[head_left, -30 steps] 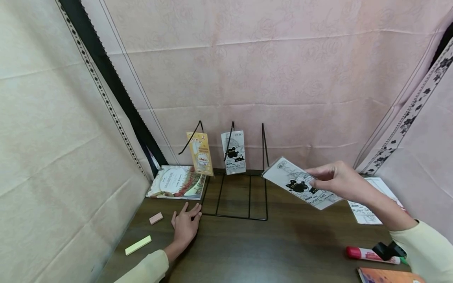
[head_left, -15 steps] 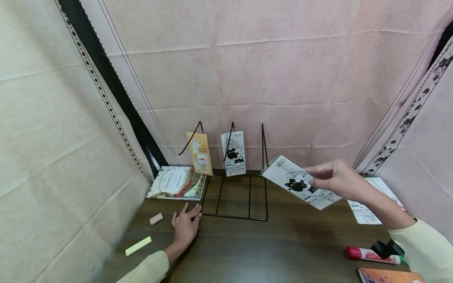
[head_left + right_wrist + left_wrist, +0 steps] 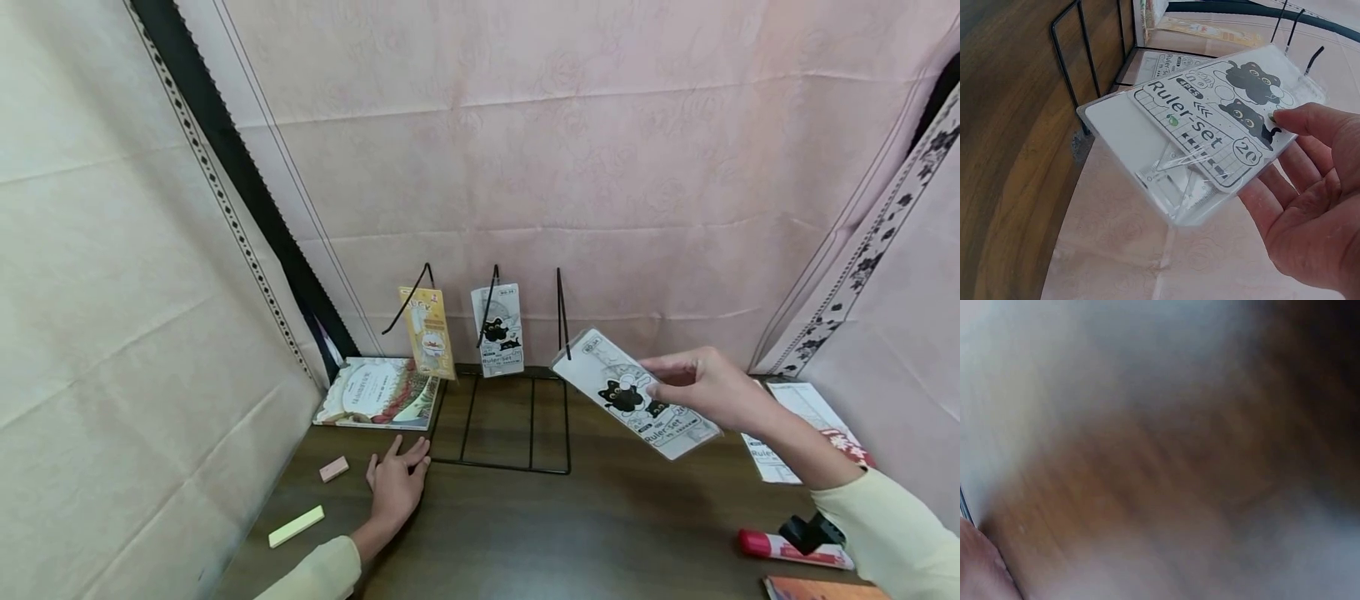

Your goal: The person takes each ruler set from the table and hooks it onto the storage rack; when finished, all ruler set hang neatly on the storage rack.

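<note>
My right hand (image 3: 705, 390) pinches a white ruler set packet (image 3: 621, 395) with black cats, thumb on its front. The packet tilts, its upper left corner at the right hook (image 3: 560, 304) of a black wire rack (image 3: 498, 467). That hook's tip shows in front of the corner; whether it passes through a hole I cannot tell. The right wrist view shows clear rulers inside the packet (image 3: 1210, 125). My left hand (image 3: 397, 485) rests with spread fingers at the rack's front left corner. The left wrist view is mostly blur, with a bit of skin low left.
On the other hooks hang a yellow packet (image 3: 428, 333) and another ruler set (image 3: 501, 332). A book (image 3: 378, 396) lies left of the rack. Nearer are a pink block (image 3: 333, 469) and a yellow strip (image 3: 296, 527). At right lie another packet (image 3: 771, 460), a red marker (image 3: 795, 550) and an orange book (image 3: 821, 589).
The ruler set packet has shifted slightly left, and the right hook's tip now shows in front of its corner. The head view has tilted slightly. My left hand stays at the rack.
</note>
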`<state>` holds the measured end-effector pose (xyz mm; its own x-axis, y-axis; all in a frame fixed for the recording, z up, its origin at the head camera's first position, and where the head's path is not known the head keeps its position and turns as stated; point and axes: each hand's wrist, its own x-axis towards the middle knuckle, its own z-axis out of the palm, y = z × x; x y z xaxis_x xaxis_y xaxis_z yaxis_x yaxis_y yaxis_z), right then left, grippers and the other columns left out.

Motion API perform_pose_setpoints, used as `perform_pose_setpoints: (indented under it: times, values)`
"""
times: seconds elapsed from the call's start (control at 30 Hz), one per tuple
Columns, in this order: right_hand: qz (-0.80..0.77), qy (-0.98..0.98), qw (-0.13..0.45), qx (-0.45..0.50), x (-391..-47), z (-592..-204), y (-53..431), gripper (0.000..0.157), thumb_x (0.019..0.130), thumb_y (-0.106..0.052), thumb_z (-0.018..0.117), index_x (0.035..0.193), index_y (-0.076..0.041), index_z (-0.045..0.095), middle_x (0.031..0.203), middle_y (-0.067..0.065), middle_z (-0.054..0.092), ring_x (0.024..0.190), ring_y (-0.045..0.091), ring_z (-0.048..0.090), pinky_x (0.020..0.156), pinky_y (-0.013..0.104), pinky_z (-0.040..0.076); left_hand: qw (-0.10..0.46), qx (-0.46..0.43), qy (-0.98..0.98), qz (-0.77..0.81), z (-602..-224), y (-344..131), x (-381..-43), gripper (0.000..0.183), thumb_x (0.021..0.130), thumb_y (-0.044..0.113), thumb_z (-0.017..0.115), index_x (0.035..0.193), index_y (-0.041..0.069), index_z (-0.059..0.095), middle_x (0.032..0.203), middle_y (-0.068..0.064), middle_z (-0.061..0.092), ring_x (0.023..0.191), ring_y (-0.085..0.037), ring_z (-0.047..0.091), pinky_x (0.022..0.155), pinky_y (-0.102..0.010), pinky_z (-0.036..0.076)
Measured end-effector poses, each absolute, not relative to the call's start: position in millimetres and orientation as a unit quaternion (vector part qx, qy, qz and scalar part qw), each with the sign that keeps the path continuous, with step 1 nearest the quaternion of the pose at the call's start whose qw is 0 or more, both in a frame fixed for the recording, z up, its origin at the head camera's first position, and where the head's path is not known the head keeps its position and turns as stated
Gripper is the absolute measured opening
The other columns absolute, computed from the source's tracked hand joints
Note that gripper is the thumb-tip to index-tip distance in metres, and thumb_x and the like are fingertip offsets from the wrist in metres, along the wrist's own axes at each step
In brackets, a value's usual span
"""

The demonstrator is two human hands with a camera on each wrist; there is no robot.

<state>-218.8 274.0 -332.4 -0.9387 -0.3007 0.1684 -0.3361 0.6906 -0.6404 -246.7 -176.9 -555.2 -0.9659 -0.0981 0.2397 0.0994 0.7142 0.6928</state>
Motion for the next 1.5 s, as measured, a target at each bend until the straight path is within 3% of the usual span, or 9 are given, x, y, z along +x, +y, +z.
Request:
perform_pose_setpoints:
  times: [0.4, 0.63, 0.93, 1.23, 1.5]
  values:
    - [0.377, -0.908, 0.035, 0.179, -230, -344, 268, 0.037, 0.089, -0.024, 0.069, 0.124, -0.012, 0.064, 0.114, 0.013, 0.071, 0.101, 0.023, 0.07, 0.079, 0.019, 0.054, 0.133, 0.0, -0.918, -0.375, -559, -178, -247, 0.035, 0.091, 0.02, 0.066, 0.126, 0.017, 0.065, 0.131, 0.003, 0.062, 0.144, -0.028, 0.034, 0.113, -0.065, 0.002]
    - [0.391, -0.903, 0.038, 0.173, -239, -351, 262, 0.034, 0.09, -0.025, 0.068, 0.122, -0.015, 0.063, 0.115, 0.014, 0.07, 0.104, 0.028, 0.069, 0.083, 0.032, 0.057, 0.135, 0.002, -0.92, -0.369, -561, -178, -248, 0.035, 0.091, 0.021, 0.066, 0.126, 0.019, 0.065, 0.131, 0.004, 0.062, 0.144, -0.027, 0.035, 0.113, -0.065, 0.003]
    - [0.4, -0.902, 0.039, 0.16, -257, -359, 253, 0.032, 0.089, -0.025, 0.069, 0.118, -0.013, 0.063, 0.112, 0.015, 0.071, 0.103, 0.03, 0.069, 0.084, 0.038, 0.056, 0.142, 0.002, -0.92, -0.364, -562, -178, -249, 0.035, 0.091, 0.021, 0.067, 0.126, 0.019, 0.065, 0.13, 0.005, 0.063, 0.144, -0.027, 0.036, 0.113, -0.065, 0.004]
    - [0.446, -0.884, 0.029, 0.137, -277, -371, 244, 0.032, 0.089, -0.023, 0.068, 0.119, -0.012, 0.061, 0.119, 0.021, 0.067, 0.108, 0.038, 0.066, 0.073, 0.036, 0.059, 0.142, 0.0, -0.919, -0.367, -562, -177, -249, 0.035, 0.091, 0.021, 0.067, 0.126, 0.019, 0.065, 0.13, 0.004, 0.063, 0.144, -0.027, 0.035, 0.114, -0.065, 0.003]
    - [0.48, -0.867, 0.032, 0.128, -292, -381, 239, 0.036, 0.09, -0.022, 0.067, 0.123, -0.009, 0.059, 0.119, 0.021, 0.067, 0.109, 0.035, 0.066, 0.072, 0.034, 0.059, 0.141, 0.002, -0.918, -0.37, -559, -176, -248, 0.036, 0.091, 0.02, 0.067, 0.126, 0.018, 0.065, 0.13, 0.004, 0.063, 0.144, -0.027, 0.036, 0.114, -0.064, 0.003]
